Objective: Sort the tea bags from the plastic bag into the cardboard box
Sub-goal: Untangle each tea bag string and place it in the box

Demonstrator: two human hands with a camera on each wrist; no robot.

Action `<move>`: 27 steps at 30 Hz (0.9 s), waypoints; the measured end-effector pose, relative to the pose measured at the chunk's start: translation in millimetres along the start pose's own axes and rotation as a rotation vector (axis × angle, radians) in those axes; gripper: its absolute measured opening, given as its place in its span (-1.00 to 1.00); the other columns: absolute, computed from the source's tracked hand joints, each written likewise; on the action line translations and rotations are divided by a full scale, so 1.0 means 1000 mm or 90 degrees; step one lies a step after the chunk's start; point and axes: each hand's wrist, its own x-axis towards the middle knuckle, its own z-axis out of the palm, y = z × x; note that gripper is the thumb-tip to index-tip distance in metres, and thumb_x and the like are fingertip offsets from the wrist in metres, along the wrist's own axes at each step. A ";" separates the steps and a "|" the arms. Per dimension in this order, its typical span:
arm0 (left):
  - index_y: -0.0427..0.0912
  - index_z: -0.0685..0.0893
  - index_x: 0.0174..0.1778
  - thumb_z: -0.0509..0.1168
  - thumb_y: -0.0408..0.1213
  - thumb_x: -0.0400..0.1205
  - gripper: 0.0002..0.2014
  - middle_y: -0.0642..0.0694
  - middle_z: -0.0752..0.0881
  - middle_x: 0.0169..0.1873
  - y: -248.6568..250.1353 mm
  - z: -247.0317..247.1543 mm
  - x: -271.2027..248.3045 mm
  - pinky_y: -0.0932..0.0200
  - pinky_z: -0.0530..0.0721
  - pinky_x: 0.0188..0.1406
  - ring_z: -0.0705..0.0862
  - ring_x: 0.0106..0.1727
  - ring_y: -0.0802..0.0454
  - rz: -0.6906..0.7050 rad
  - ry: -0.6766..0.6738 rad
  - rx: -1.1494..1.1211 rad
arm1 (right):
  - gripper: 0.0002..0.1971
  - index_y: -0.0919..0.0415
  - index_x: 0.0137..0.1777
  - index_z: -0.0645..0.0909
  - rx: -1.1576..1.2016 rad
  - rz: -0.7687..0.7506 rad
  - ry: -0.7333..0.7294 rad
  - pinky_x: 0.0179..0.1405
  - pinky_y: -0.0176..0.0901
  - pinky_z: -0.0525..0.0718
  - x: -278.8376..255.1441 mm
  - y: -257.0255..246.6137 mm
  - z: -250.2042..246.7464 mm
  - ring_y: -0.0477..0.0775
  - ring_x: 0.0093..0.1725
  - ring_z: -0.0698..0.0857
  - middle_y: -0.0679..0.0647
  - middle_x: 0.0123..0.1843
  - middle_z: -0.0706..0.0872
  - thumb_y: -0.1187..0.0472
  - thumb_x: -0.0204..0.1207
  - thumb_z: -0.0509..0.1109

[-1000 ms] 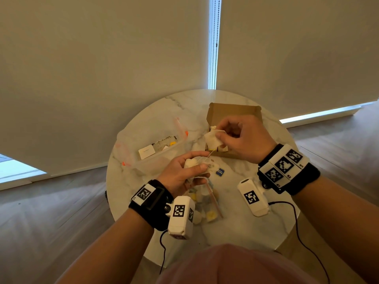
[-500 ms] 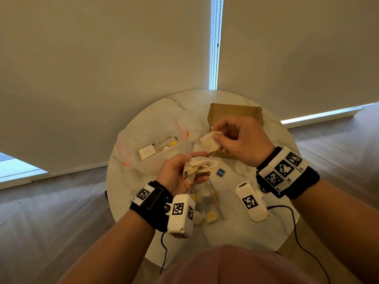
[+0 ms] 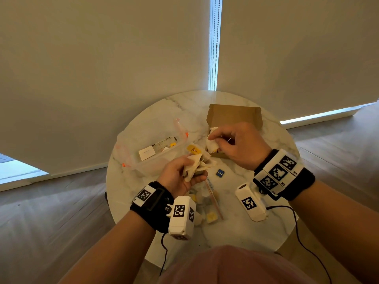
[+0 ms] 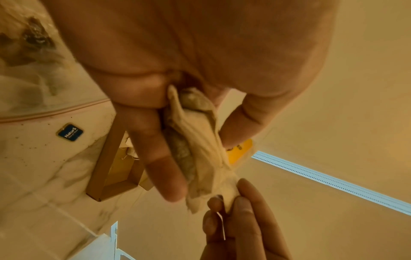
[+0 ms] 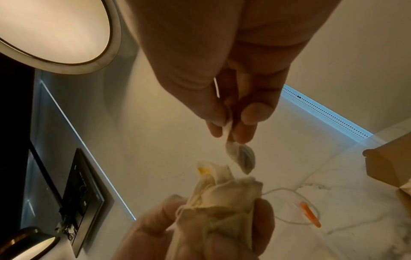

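My left hand (image 3: 194, 171) grips a crumpled bundle of tea bags (image 3: 195, 166) above the table's middle, and a yellow tag (image 3: 192, 149) sticks up from the bundle. In the left wrist view the bundle (image 4: 195, 149) lies between thumb and fingers. My right hand (image 3: 214, 142) pinches a single tea bag (image 3: 212, 144) just over the near edge of the open cardboard box (image 3: 233, 116). From the right wrist view this tea bag (image 5: 241, 156) hangs a little above the left hand's bundle (image 5: 222, 202). A clear plastic bag (image 3: 207, 203) with several tea bags lies under my left wrist.
A second clear zip bag (image 3: 155, 150) with an orange slider lies left of the box on the round marble table (image 3: 246, 226). A small blue tag (image 3: 220, 173) lies loose between my hands. Blinds hang close behind the table; wooden floor surrounds it.
The bundle in my left hand has fanned out and a yellow tag now shows above it. My right hand keeps its tea bag by the box's near edge, barely shifted.
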 end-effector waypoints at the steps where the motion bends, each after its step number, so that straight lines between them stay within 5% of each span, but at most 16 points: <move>1: -0.43 0.65 0.05 0.24 -0.39 0.50 -0.74 -0.34 0.69 -0.19 0.000 0.000 0.001 0.15 0.77 -0.41 0.75 -0.33 -0.13 0.005 0.011 0.020 | -0.82 0.08 0.07 0.78 -0.018 -0.009 -0.011 -0.20 -0.41 0.63 0.000 -0.001 0.000 -0.21 -0.24 0.68 -0.11 -0.10 0.78 0.27 0.60 0.36; 4: -0.40 0.68 0.01 0.18 -0.35 0.70 -0.79 -0.30 0.72 -0.23 -0.001 0.000 0.003 0.19 0.76 -0.41 0.74 -0.34 -0.07 0.036 0.036 0.107 | -0.85 0.07 0.03 0.78 -0.057 -0.032 -0.025 -0.23 -0.49 0.54 0.000 -0.003 0.001 -0.18 -0.21 0.67 -0.14 -0.11 0.77 0.19 0.59 0.39; 8: -0.37 0.71 -0.08 0.22 -0.36 0.73 -0.80 -0.19 0.77 -0.31 -0.003 0.000 0.004 0.19 0.75 -0.42 0.72 -0.37 -0.04 0.079 0.061 0.211 | -0.84 0.08 0.05 0.78 -0.093 -0.028 -0.048 -0.18 -0.28 0.61 0.003 0.000 0.002 -0.12 -0.19 0.66 -0.08 -0.12 0.78 0.14 0.60 0.37; 12: -0.27 0.71 -0.25 0.25 -0.39 0.72 -0.76 -0.12 0.74 -0.41 -0.006 0.000 0.005 0.19 0.72 -0.46 0.70 -0.40 -0.03 0.098 0.082 0.298 | -0.82 0.05 0.10 0.73 -0.059 0.014 -0.018 -0.29 -0.56 0.49 0.009 0.003 -0.002 -0.28 -0.29 0.60 -0.21 -0.20 0.67 0.26 0.64 0.33; 16: -0.35 0.70 -0.21 0.28 -0.38 0.71 -0.80 -0.23 0.68 -0.38 -0.009 -0.004 0.007 0.18 0.68 -0.51 0.67 -0.44 -0.06 0.087 0.102 0.347 | -0.83 -0.02 -0.03 0.56 0.036 -0.002 0.092 -0.29 -0.06 0.70 0.015 0.002 -0.011 0.11 -0.27 0.71 0.10 -0.26 0.67 0.32 0.62 0.33; 19: -0.39 0.70 -0.18 0.28 -0.37 0.70 -0.80 -0.27 0.68 -0.36 -0.011 -0.007 0.009 0.17 0.65 -0.51 0.67 -0.46 -0.02 0.091 0.113 0.416 | -0.83 -0.01 -0.05 0.64 -0.030 -0.027 0.138 -0.18 -0.10 0.72 0.019 0.004 -0.016 0.02 -0.20 0.71 0.01 -0.17 0.74 0.32 0.59 0.37; 23: -0.45 0.73 -0.11 0.31 -0.35 0.68 -0.79 -0.25 0.72 -0.33 -0.010 -0.008 0.010 0.17 0.67 -0.49 0.69 -0.43 -0.02 0.091 0.118 0.472 | -0.90 0.22 -0.03 0.74 -0.103 -0.097 0.003 -0.16 -0.34 0.58 0.019 0.010 -0.009 -0.07 -0.15 0.63 0.01 -0.10 0.73 0.33 0.56 0.39; 27: -0.30 0.77 -0.14 0.35 -0.29 0.66 -0.83 -0.19 0.76 -0.30 -0.007 -0.007 0.010 0.13 0.70 -0.44 0.73 -0.39 -0.02 0.099 0.111 0.500 | -0.62 0.09 -0.01 0.75 -0.182 -0.046 -0.191 -0.20 -0.26 0.54 0.014 0.015 0.002 -0.13 -0.18 0.63 -0.12 -0.14 0.69 -0.21 0.51 0.35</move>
